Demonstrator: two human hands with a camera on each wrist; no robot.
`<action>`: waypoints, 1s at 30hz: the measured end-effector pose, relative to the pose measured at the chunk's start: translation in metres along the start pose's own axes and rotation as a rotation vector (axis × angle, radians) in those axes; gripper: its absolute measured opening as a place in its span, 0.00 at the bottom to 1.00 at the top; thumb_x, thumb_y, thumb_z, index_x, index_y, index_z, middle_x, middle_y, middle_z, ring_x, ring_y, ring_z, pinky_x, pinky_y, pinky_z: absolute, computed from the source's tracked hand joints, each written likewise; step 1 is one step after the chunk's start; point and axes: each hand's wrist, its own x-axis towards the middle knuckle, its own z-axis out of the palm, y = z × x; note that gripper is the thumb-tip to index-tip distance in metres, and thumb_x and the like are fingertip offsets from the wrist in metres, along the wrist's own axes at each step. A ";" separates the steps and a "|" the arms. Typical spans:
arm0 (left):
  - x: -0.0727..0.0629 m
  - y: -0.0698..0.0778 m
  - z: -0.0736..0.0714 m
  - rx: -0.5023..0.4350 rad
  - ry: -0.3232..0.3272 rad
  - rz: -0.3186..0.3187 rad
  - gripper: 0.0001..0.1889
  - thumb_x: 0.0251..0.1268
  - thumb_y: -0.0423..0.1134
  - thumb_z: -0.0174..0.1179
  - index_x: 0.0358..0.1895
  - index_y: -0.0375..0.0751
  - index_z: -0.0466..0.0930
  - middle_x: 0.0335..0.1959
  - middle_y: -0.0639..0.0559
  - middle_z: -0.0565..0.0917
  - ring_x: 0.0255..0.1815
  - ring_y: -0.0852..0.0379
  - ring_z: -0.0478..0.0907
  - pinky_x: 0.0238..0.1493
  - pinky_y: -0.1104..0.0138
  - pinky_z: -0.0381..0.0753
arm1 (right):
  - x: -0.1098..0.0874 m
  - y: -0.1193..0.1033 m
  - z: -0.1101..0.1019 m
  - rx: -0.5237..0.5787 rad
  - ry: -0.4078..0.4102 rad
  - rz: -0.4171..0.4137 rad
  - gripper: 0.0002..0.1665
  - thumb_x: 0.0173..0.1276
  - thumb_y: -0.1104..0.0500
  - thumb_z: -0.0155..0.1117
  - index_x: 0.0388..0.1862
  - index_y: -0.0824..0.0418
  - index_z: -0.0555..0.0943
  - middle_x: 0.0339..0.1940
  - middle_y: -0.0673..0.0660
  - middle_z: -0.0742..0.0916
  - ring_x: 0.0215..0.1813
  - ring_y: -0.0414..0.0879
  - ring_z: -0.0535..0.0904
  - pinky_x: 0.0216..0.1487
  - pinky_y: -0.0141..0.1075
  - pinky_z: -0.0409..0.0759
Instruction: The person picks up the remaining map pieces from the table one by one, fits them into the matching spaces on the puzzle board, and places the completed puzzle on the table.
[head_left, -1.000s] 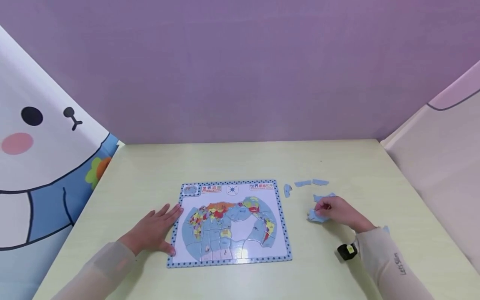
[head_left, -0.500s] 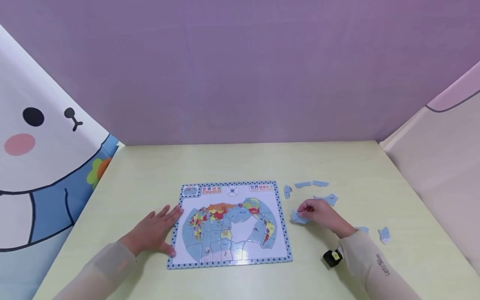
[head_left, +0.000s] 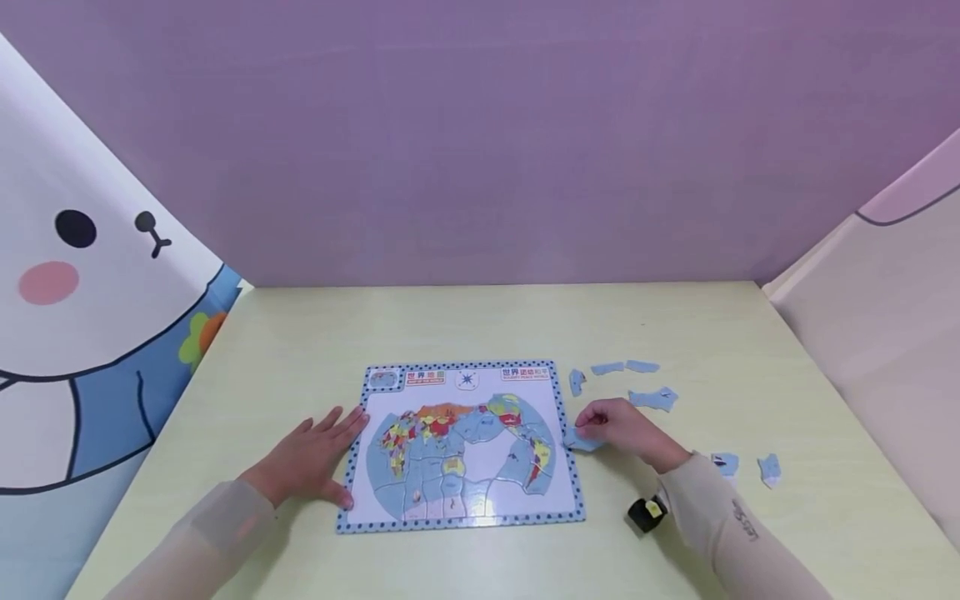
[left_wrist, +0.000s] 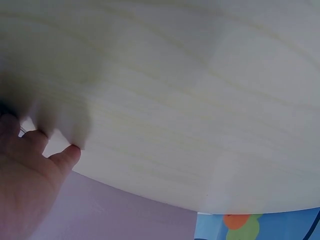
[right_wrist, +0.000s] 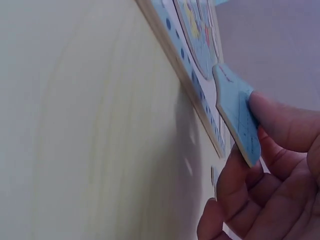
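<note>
A world-map puzzle board [head_left: 459, 527] with a blue dotted border lies on the table, most of its oval filled with coloured pieces and a white gap right of the middle. My left hand [head_left: 311, 457] rests with spread fingers on the board's left edge; the left wrist view catches only part of that hand [left_wrist: 30, 175]. Between thumb and fingers my right hand [head_left: 626, 429] pinches a light blue puzzle piece [head_left: 583, 440], which overlaps the board's right border in the head view. In the right wrist view, the piece [right_wrist: 234, 107] is tilted and held above the table.
Loose blue puzzle pieces lie to the right: a long one [head_left: 654, 399], a small one near the board [head_left: 577, 382], strips behind [head_left: 607, 367], and others farther right [head_left: 768, 471]. A black wrist device [head_left: 647, 513] sits at my right cuff. A purple backdrop [head_left: 495, 150] stands behind the table.
My right hand has moved left with the blue puzzle piece, from among the loose pieces to the board's right border. Pieces formerly under the right arm now show. The left hand stays put.
</note>
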 end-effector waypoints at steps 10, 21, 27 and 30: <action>0.001 0.002 -0.003 0.016 -0.014 -0.006 0.63 0.35 0.70 0.69 0.74 0.37 0.53 0.75 0.41 0.54 0.74 0.33 0.46 0.65 0.33 0.50 | 0.007 -0.010 0.016 0.033 -0.044 0.027 0.03 0.64 0.67 0.64 0.33 0.68 0.82 0.28 0.52 0.83 0.32 0.44 0.73 0.36 0.34 0.72; 0.001 0.002 -0.003 0.017 -0.012 -0.008 0.63 0.34 0.69 0.70 0.74 0.36 0.54 0.75 0.40 0.55 0.73 0.32 0.47 0.64 0.33 0.51 | 0.021 -0.028 0.039 0.007 -0.062 -0.003 0.03 0.64 0.67 0.64 0.31 0.65 0.84 0.31 0.51 0.85 0.33 0.43 0.76 0.37 0.34 0.76; -0.001 0.000 -0.001 0.019 -0.008 -0.012 0.63 0.34 0.69 0.70 0.74 0.36 0.54 0.75 0.40 0.55 0.73 0.32 0.47 0.64 0.33 0.51 | 0.029 -0.044 0.054 -0.033 -0.115 -0.039 0.04 0.64 0.63 0.66 0.30 0.63 0.83 0.30 0.50 0.85 0.33 0.43 0.77 0.38 0.34 0.77; 0.000 0.001 0.000 0.008 -0.006 -0.008 0.63 0.34 0.70 0.69 0.74 0.35 0.54 0.75 0.39 0.55 0.73 0.31 0.47 0.63 0.33 0.51 | 0.032 -0.054 0.058 -0.078 -0.156 -0.068 0.03 0.63 0.63 0.67 0.29 0.61 0.83 0.29 0.49 0.84 0.32 0.43 0.76 0.37 0.34 0.76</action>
